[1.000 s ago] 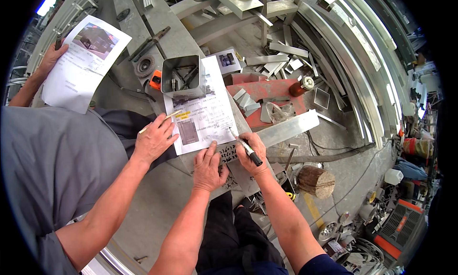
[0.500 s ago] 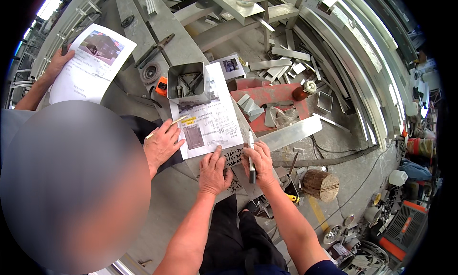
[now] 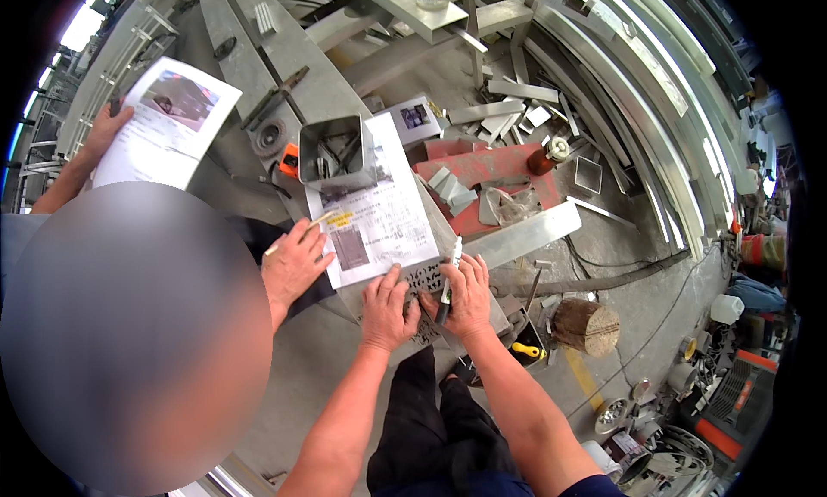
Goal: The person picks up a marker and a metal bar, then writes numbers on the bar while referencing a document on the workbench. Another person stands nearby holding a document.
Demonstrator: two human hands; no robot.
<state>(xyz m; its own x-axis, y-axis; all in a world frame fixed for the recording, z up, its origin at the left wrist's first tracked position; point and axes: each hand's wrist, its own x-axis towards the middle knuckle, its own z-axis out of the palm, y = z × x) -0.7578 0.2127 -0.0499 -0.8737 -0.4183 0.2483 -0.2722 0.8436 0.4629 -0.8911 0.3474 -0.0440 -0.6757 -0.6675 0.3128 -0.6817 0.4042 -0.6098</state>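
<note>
My left hand (image 3: 388,312) rests on the grey metal surface (image 3: 346,303), its fingers extended at the lower edge of a printed sheet (image 3: 392,226) with a yellow highlight, a picture and handwritten notes. Just right of the sheet, my right hand (image 3: 466,297) is closed around a white and black marker (image 3: 455,254), held at a tilt with the black end low. Black handwriting (image 3: 422,277) covers the metal between my hands. On the sheet's left edge lies another person's hand (image 3: 297,260) with a pencil (image 3: 321,219). That person's other hand (image 3: 105,133) holds a second printed sheet (image 3: 164,122).
A square metal container (image 3: 334,152) of tools stands on the sheet's top, beside an orange tape measure (image 3: 289,161). Pliers (image 3: 277,96) lie farther back. Metal offcuts (image 3: 495,118) and a red plate (image 3: 491,183) are on the right, a wooden log (image 3: 586,326) on the floor.
The marker has tilted, its black end swinging left toward my left hand. My right thumb has moved left with it. My left hand has barely moved.
</note>
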